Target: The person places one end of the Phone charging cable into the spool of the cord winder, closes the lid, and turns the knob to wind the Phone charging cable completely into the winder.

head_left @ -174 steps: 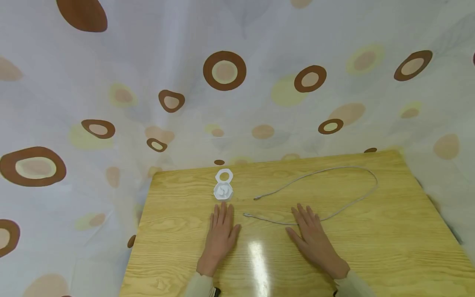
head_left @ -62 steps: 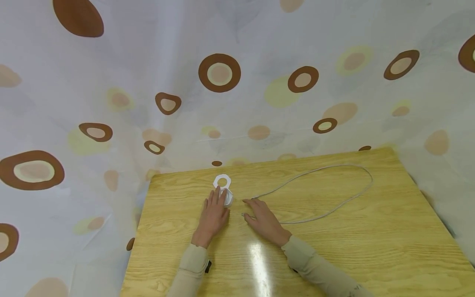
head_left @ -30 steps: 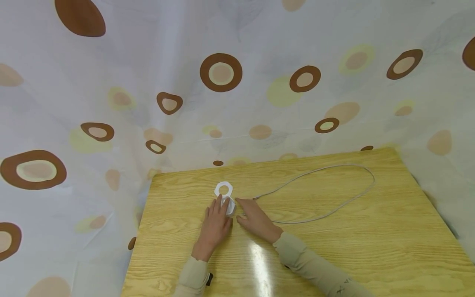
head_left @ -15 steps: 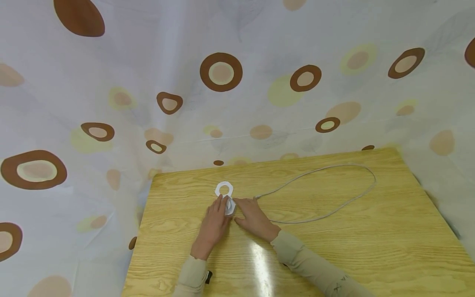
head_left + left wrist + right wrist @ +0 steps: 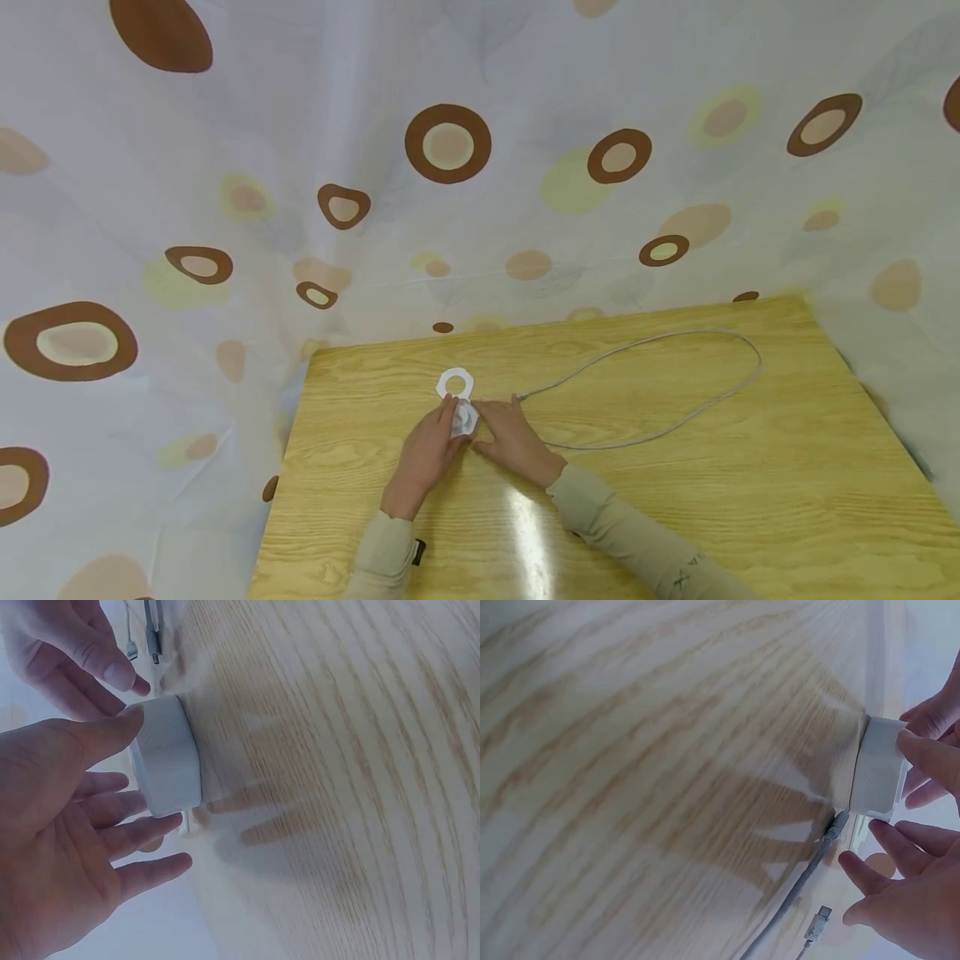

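A white hexagonal case (image 5: 466, 418) lies on the wooden table, its ring-shaped lid (image 5: 455, 383) folded out flat on the far side. My left hand (image 5: 423, 450) grips the case from the left, thumb on the near side. From the right, my right hand (image 5: 516, 437) touches it with thumb and index finger; in the right wrist view the case (image 5: 879, 769) sits between them. The inside of the case is partly covered by fingers. A thin grey USB cable (image 5: 697, 331) lies in a wide loop to the right, both ends near my right hand.
One cable plug (image 5: 819, 922) shows beside my right hand in the right wrist view. The wooden table (image 5: 360, 400) meets a patterned white sheet (image 5: 525, 217) at its back and sides. Light glares off the tabletop in front of my hands.
Both hands have left their flat rest on the table and come to the case, my right hand moving left. The case has slid slightly toward me. Lately my left fingers drew back along its side.
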